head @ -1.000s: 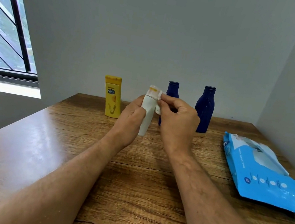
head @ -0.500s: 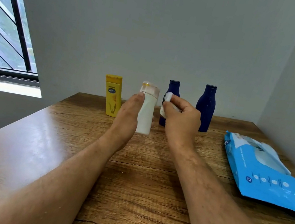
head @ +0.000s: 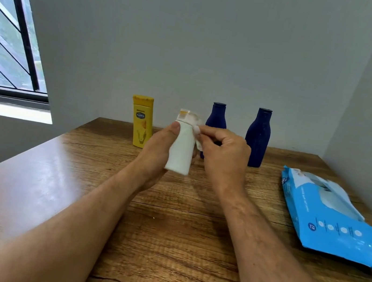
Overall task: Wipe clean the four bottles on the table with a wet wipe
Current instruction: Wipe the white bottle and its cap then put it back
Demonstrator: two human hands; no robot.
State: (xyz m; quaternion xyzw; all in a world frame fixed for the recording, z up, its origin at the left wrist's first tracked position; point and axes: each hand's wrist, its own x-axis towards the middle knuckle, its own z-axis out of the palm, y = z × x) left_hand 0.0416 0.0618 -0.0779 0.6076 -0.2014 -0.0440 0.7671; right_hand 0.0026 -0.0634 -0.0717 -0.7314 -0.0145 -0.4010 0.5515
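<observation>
The white bottle (head: 181,150) is held above the table (head: 174,249), gripped from its left by the left hand (head: 152,157), thumb laid along its side. A wet wipe (head: 197,136) is pinched in the curled fingers of the right hand (head: 222,158) and pressed at the bottle's shoulder, just below the cap. Firm pressure should be kept while the bottle is turned, so every side is reached. Beyond the fingers stand the yellow bottle (head: 141,122) and two blue bottles (head: 257,138).

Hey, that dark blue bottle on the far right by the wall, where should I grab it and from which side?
Take the right blue bottle round its wide lower body, below the narrowing shoulder, coming from the front right. It stands upright with open table on that side, while the right hand, with its wipe, and the other blue bottle crowd its left. The slim neck would likely give a shakier grip.
</observation>
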